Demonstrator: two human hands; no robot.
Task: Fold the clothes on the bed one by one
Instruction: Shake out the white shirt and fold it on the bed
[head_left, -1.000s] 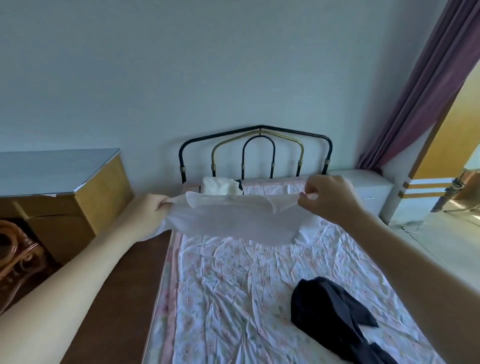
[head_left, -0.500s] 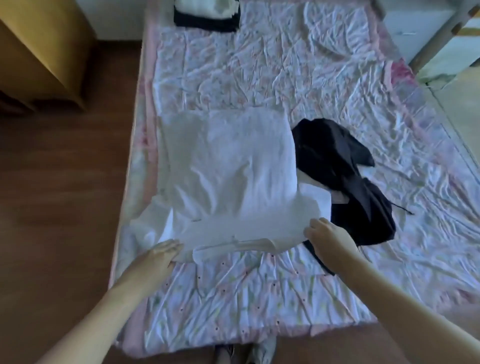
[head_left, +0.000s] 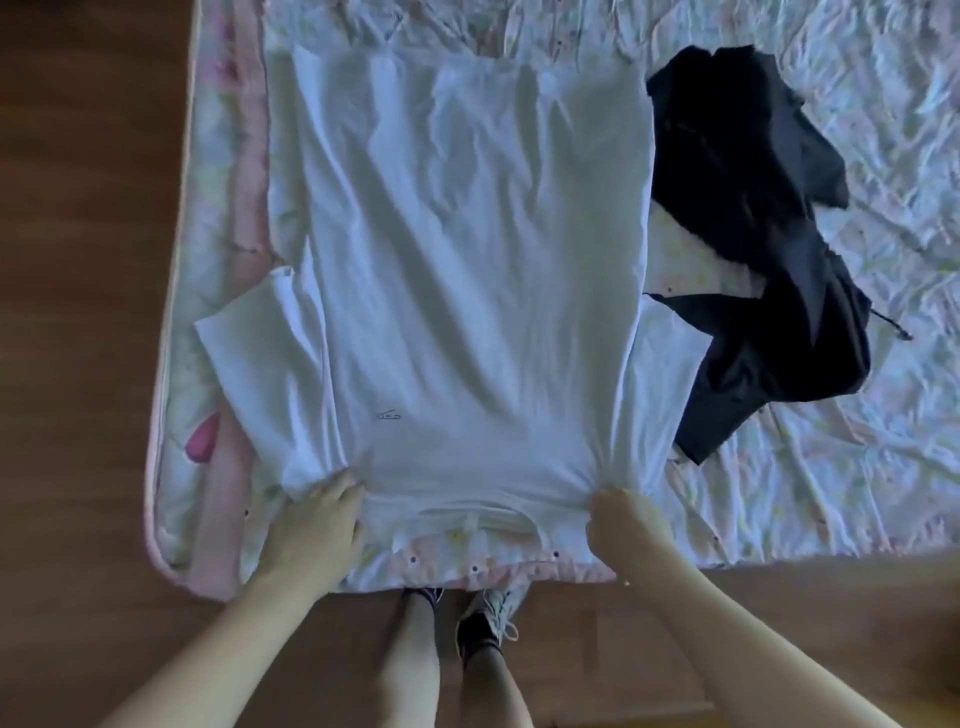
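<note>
A white T-shirt (head_left: 467, 270) lies spread flat on the bed, its collar toward me at the foot edge and its hem far up the bed. My left hand (head_left: 317, 525) grips the shirt at the left shoulder. My right hand (head_left: 626, 525) pinches bunched fabric at the right shoulder. The left sleeve sticks out sideways; the right sleeve lies partly over a crumpled black garment (head_left: 769, 239) to the right.
The bed (head_left: 831, 467) has a wrinkled pale floral sheet with a pink border on the left. Brown wooden floor runs along the left and the foot of the bed. My legs and shoes stand against the foot edge.
The shirt went from held up in the air to laid flat on the bed, then drawn toward the foot edge. Both hands stayed on its shoulders. The view tilted down.
</note>
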